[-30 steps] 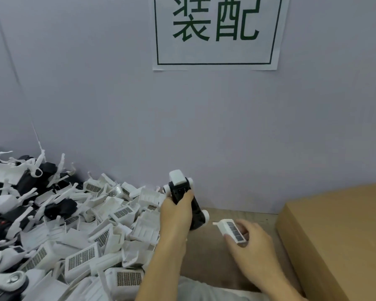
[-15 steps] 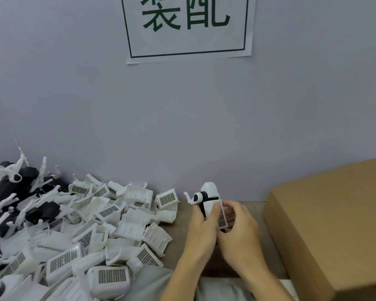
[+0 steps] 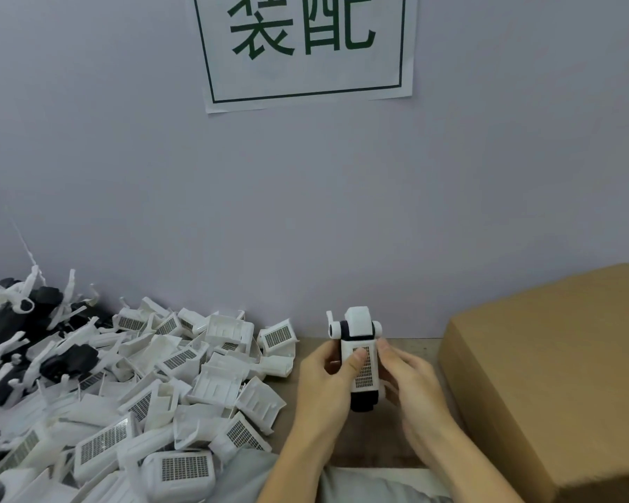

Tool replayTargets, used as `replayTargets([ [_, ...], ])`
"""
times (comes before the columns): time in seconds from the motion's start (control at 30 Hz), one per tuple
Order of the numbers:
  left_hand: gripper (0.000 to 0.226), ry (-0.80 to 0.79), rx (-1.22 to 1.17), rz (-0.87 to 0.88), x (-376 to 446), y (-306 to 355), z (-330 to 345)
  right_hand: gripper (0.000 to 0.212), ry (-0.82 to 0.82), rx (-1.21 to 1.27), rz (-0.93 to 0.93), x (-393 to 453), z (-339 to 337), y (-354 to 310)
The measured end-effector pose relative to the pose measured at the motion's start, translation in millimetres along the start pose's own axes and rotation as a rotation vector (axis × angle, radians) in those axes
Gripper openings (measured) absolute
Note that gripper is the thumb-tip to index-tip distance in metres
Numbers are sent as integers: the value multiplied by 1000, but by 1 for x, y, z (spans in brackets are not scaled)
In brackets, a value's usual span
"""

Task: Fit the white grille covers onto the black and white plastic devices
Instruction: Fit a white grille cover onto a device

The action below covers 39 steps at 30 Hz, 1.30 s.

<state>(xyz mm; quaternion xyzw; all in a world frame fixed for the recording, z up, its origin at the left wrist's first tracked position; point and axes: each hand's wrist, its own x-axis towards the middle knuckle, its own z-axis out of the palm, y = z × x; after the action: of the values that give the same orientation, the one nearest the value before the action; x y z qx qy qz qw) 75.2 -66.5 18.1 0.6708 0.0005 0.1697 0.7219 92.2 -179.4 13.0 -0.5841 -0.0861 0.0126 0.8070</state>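
Gripping device (image 3: 359,361), both hands (image 3: 324,386) (image 3: 411,386) over brown tabletop (image 3: 378,444), grey wall (image 3: 305,212).

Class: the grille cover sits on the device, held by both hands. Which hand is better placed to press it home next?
Left. The left hand already has its thumb on the grille cover, while the right hand grips the device from the side.

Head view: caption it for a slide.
Both hands, left hand and right hand, press a grille cover onto a device.
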Motion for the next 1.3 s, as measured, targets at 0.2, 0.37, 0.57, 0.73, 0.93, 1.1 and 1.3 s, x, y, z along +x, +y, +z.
replayTargets([
  [0.2, 18, 13, 56, 40, -3, 1, 4, 16, 32, -139, -79, 0, 4, 3],
  [0.37, 24, 81, 202, 117, 1, 0, 3, 15, 114, -235, -117, -1, 11, 6],
  [0.57, 23, 90, -62, -86, 0, 3, 2, 20, 11, -145, -35, 0, 10, 6],
  [0.73, 20, -29, 37, -150, -3, 2, 1, 27, 106, -319, -31, 2, 8, 11],
  [0.93, 16, 36, 108, -97, -2, 3, 0, 17, 125, -366, -83, 3, 4, 2],
  [1.1, 20, 193, -250, -185, 5, 4, -4, 31, 71, -679, -277, -4, 8, 7],
  [1.3, 42, 191, -206, -167, 8, 18, -11, 23, 98, -526, -269, -3, 10, 4],
])
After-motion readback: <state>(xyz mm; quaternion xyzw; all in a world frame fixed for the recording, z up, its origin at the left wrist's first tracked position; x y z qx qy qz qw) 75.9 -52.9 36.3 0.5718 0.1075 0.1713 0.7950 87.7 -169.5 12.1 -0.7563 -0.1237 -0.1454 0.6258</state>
